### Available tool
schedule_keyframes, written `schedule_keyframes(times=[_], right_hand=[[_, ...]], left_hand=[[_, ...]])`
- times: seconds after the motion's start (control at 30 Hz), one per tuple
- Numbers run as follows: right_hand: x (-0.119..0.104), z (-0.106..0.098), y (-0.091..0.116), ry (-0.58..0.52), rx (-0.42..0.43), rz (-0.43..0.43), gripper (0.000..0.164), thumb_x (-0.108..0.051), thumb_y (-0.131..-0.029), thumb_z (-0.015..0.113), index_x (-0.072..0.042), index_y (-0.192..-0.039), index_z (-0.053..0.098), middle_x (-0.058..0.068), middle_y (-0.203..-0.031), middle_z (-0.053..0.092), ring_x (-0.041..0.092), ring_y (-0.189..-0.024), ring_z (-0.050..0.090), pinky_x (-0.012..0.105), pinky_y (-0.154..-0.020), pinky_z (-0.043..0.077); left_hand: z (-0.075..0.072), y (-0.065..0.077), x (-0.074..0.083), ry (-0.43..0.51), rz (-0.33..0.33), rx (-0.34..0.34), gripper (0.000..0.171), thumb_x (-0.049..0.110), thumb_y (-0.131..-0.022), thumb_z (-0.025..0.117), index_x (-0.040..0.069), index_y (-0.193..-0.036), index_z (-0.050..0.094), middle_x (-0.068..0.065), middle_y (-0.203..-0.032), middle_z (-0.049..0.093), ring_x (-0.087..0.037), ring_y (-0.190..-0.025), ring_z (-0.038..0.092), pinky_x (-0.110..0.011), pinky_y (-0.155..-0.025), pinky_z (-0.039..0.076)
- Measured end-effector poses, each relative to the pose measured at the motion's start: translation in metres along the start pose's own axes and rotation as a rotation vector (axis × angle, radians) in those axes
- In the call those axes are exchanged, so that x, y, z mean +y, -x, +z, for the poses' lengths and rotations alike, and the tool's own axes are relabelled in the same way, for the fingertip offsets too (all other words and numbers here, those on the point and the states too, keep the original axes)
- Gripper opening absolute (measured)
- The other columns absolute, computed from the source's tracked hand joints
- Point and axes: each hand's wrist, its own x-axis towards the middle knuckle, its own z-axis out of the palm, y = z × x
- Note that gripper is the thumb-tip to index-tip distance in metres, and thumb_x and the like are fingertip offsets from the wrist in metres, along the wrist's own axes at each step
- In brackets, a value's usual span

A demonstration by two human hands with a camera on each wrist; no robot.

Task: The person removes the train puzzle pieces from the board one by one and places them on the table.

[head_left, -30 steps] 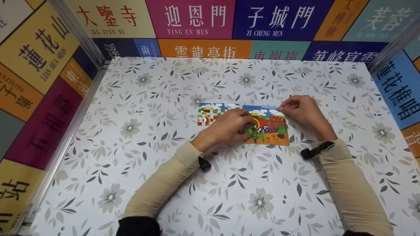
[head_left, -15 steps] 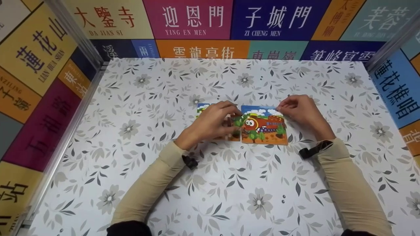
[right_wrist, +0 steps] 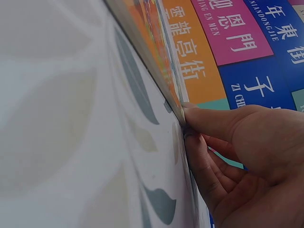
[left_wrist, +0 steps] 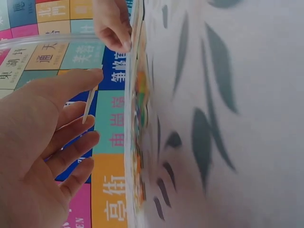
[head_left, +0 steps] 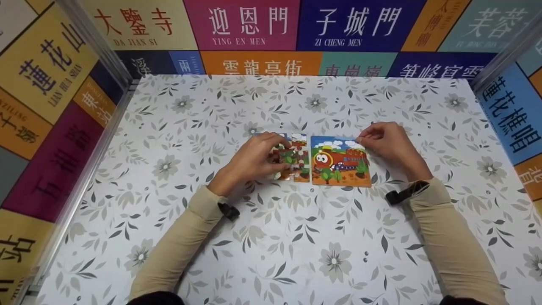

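My left hand [head_left: 254, 159] is above the left part of a jigsaw [head_left: 300, 163] of small printed pieces on the table, covering much of it. Between its thumb and fingers it pinches a thin jigsaw piece [left_wrist: 89, 105], seen edge-on in the left wrist view. Beside the pieces lies a square picture board [head_left: 341, 161] with a red cartoon train, blue sky and green cacti. My right hand [head_left: 387, 140] pinches the board's top right corner; in the right wrist view the thumb and forefinger [right_wrist: 199, 152] meet at its edge.
A white table [head_left: 334, 228] with a grey leaf and flower print spreads around the hands. Colourful panels [head_left: 250, 25] with large Chinese characters stand behind it and at both sides.
My left hand has moved left from over the train picture to above the jigsaw pieces, carrying a piece and uncovering the train's face. The right hand stays at the corner.
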Motion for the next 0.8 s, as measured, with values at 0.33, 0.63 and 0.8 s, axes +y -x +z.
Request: schedule_keyframes(times=[0.33, 0.63, 0.8], right_hand=[[0.001, 0.001, 0.0, -0.002, 0.025, -0.034, 0.029, -0.039, -0.101, 0.078, -0.012, -0.113, 0.081, 0.012, -0.105, 0.079, 0.008, -0.082, 0.068, 0.019, -0.07, 0.05], [0.0, 0.002, 0.0, 0.001, 0.019, -0.006, 0.027, -0.038, -0.101, 0.078, -0.013, -0.113, 0.08, 0.01, -0.104, 0.078, 0.013, -0.086, 0.069, 0.02, -0.072, 0.052], [0.0, 0.001, 0.0, 0.002, 0.015, -0.012, 0.027, -0.038, -0.102, 0.078, -0.013, -0.113, 0.08, 0.01, -0.104, 0.078, 0.013, -0.086, 0.07, 0.02, -0.072, 0.052]], left_hand=[[-0.006, 0.014, -0.014, -0.022, -0.015, -0.051, 0.051, 0.038, -0.093, 0.086, 0.014, -0.135, 0.073, -0.005, -0.126, 0.073, -0.025, -0.106, 0.07, -0.04, -0.091, 0.058], [-0.017, 0.027, -0.026, 0.075, -0.052, -0.152, 0.053, 0.033, -0.09, 0.089, 0.017, -0.138, 0.073, 0.0, -0.136, 0.072, -0.021, -0.125, 0.065, -0.041, -0.109, 0.053], [-0.021, 0.037, -0.032, 0.076, -0.095, -0.179, 0.055, 0.034, -0.087, 0.092, 0.017, -0.136, 0.074, 0.0, -0.132, 0.073, -0.02, -0.126, 0.064, -0.043, -0.113, 0.05]])
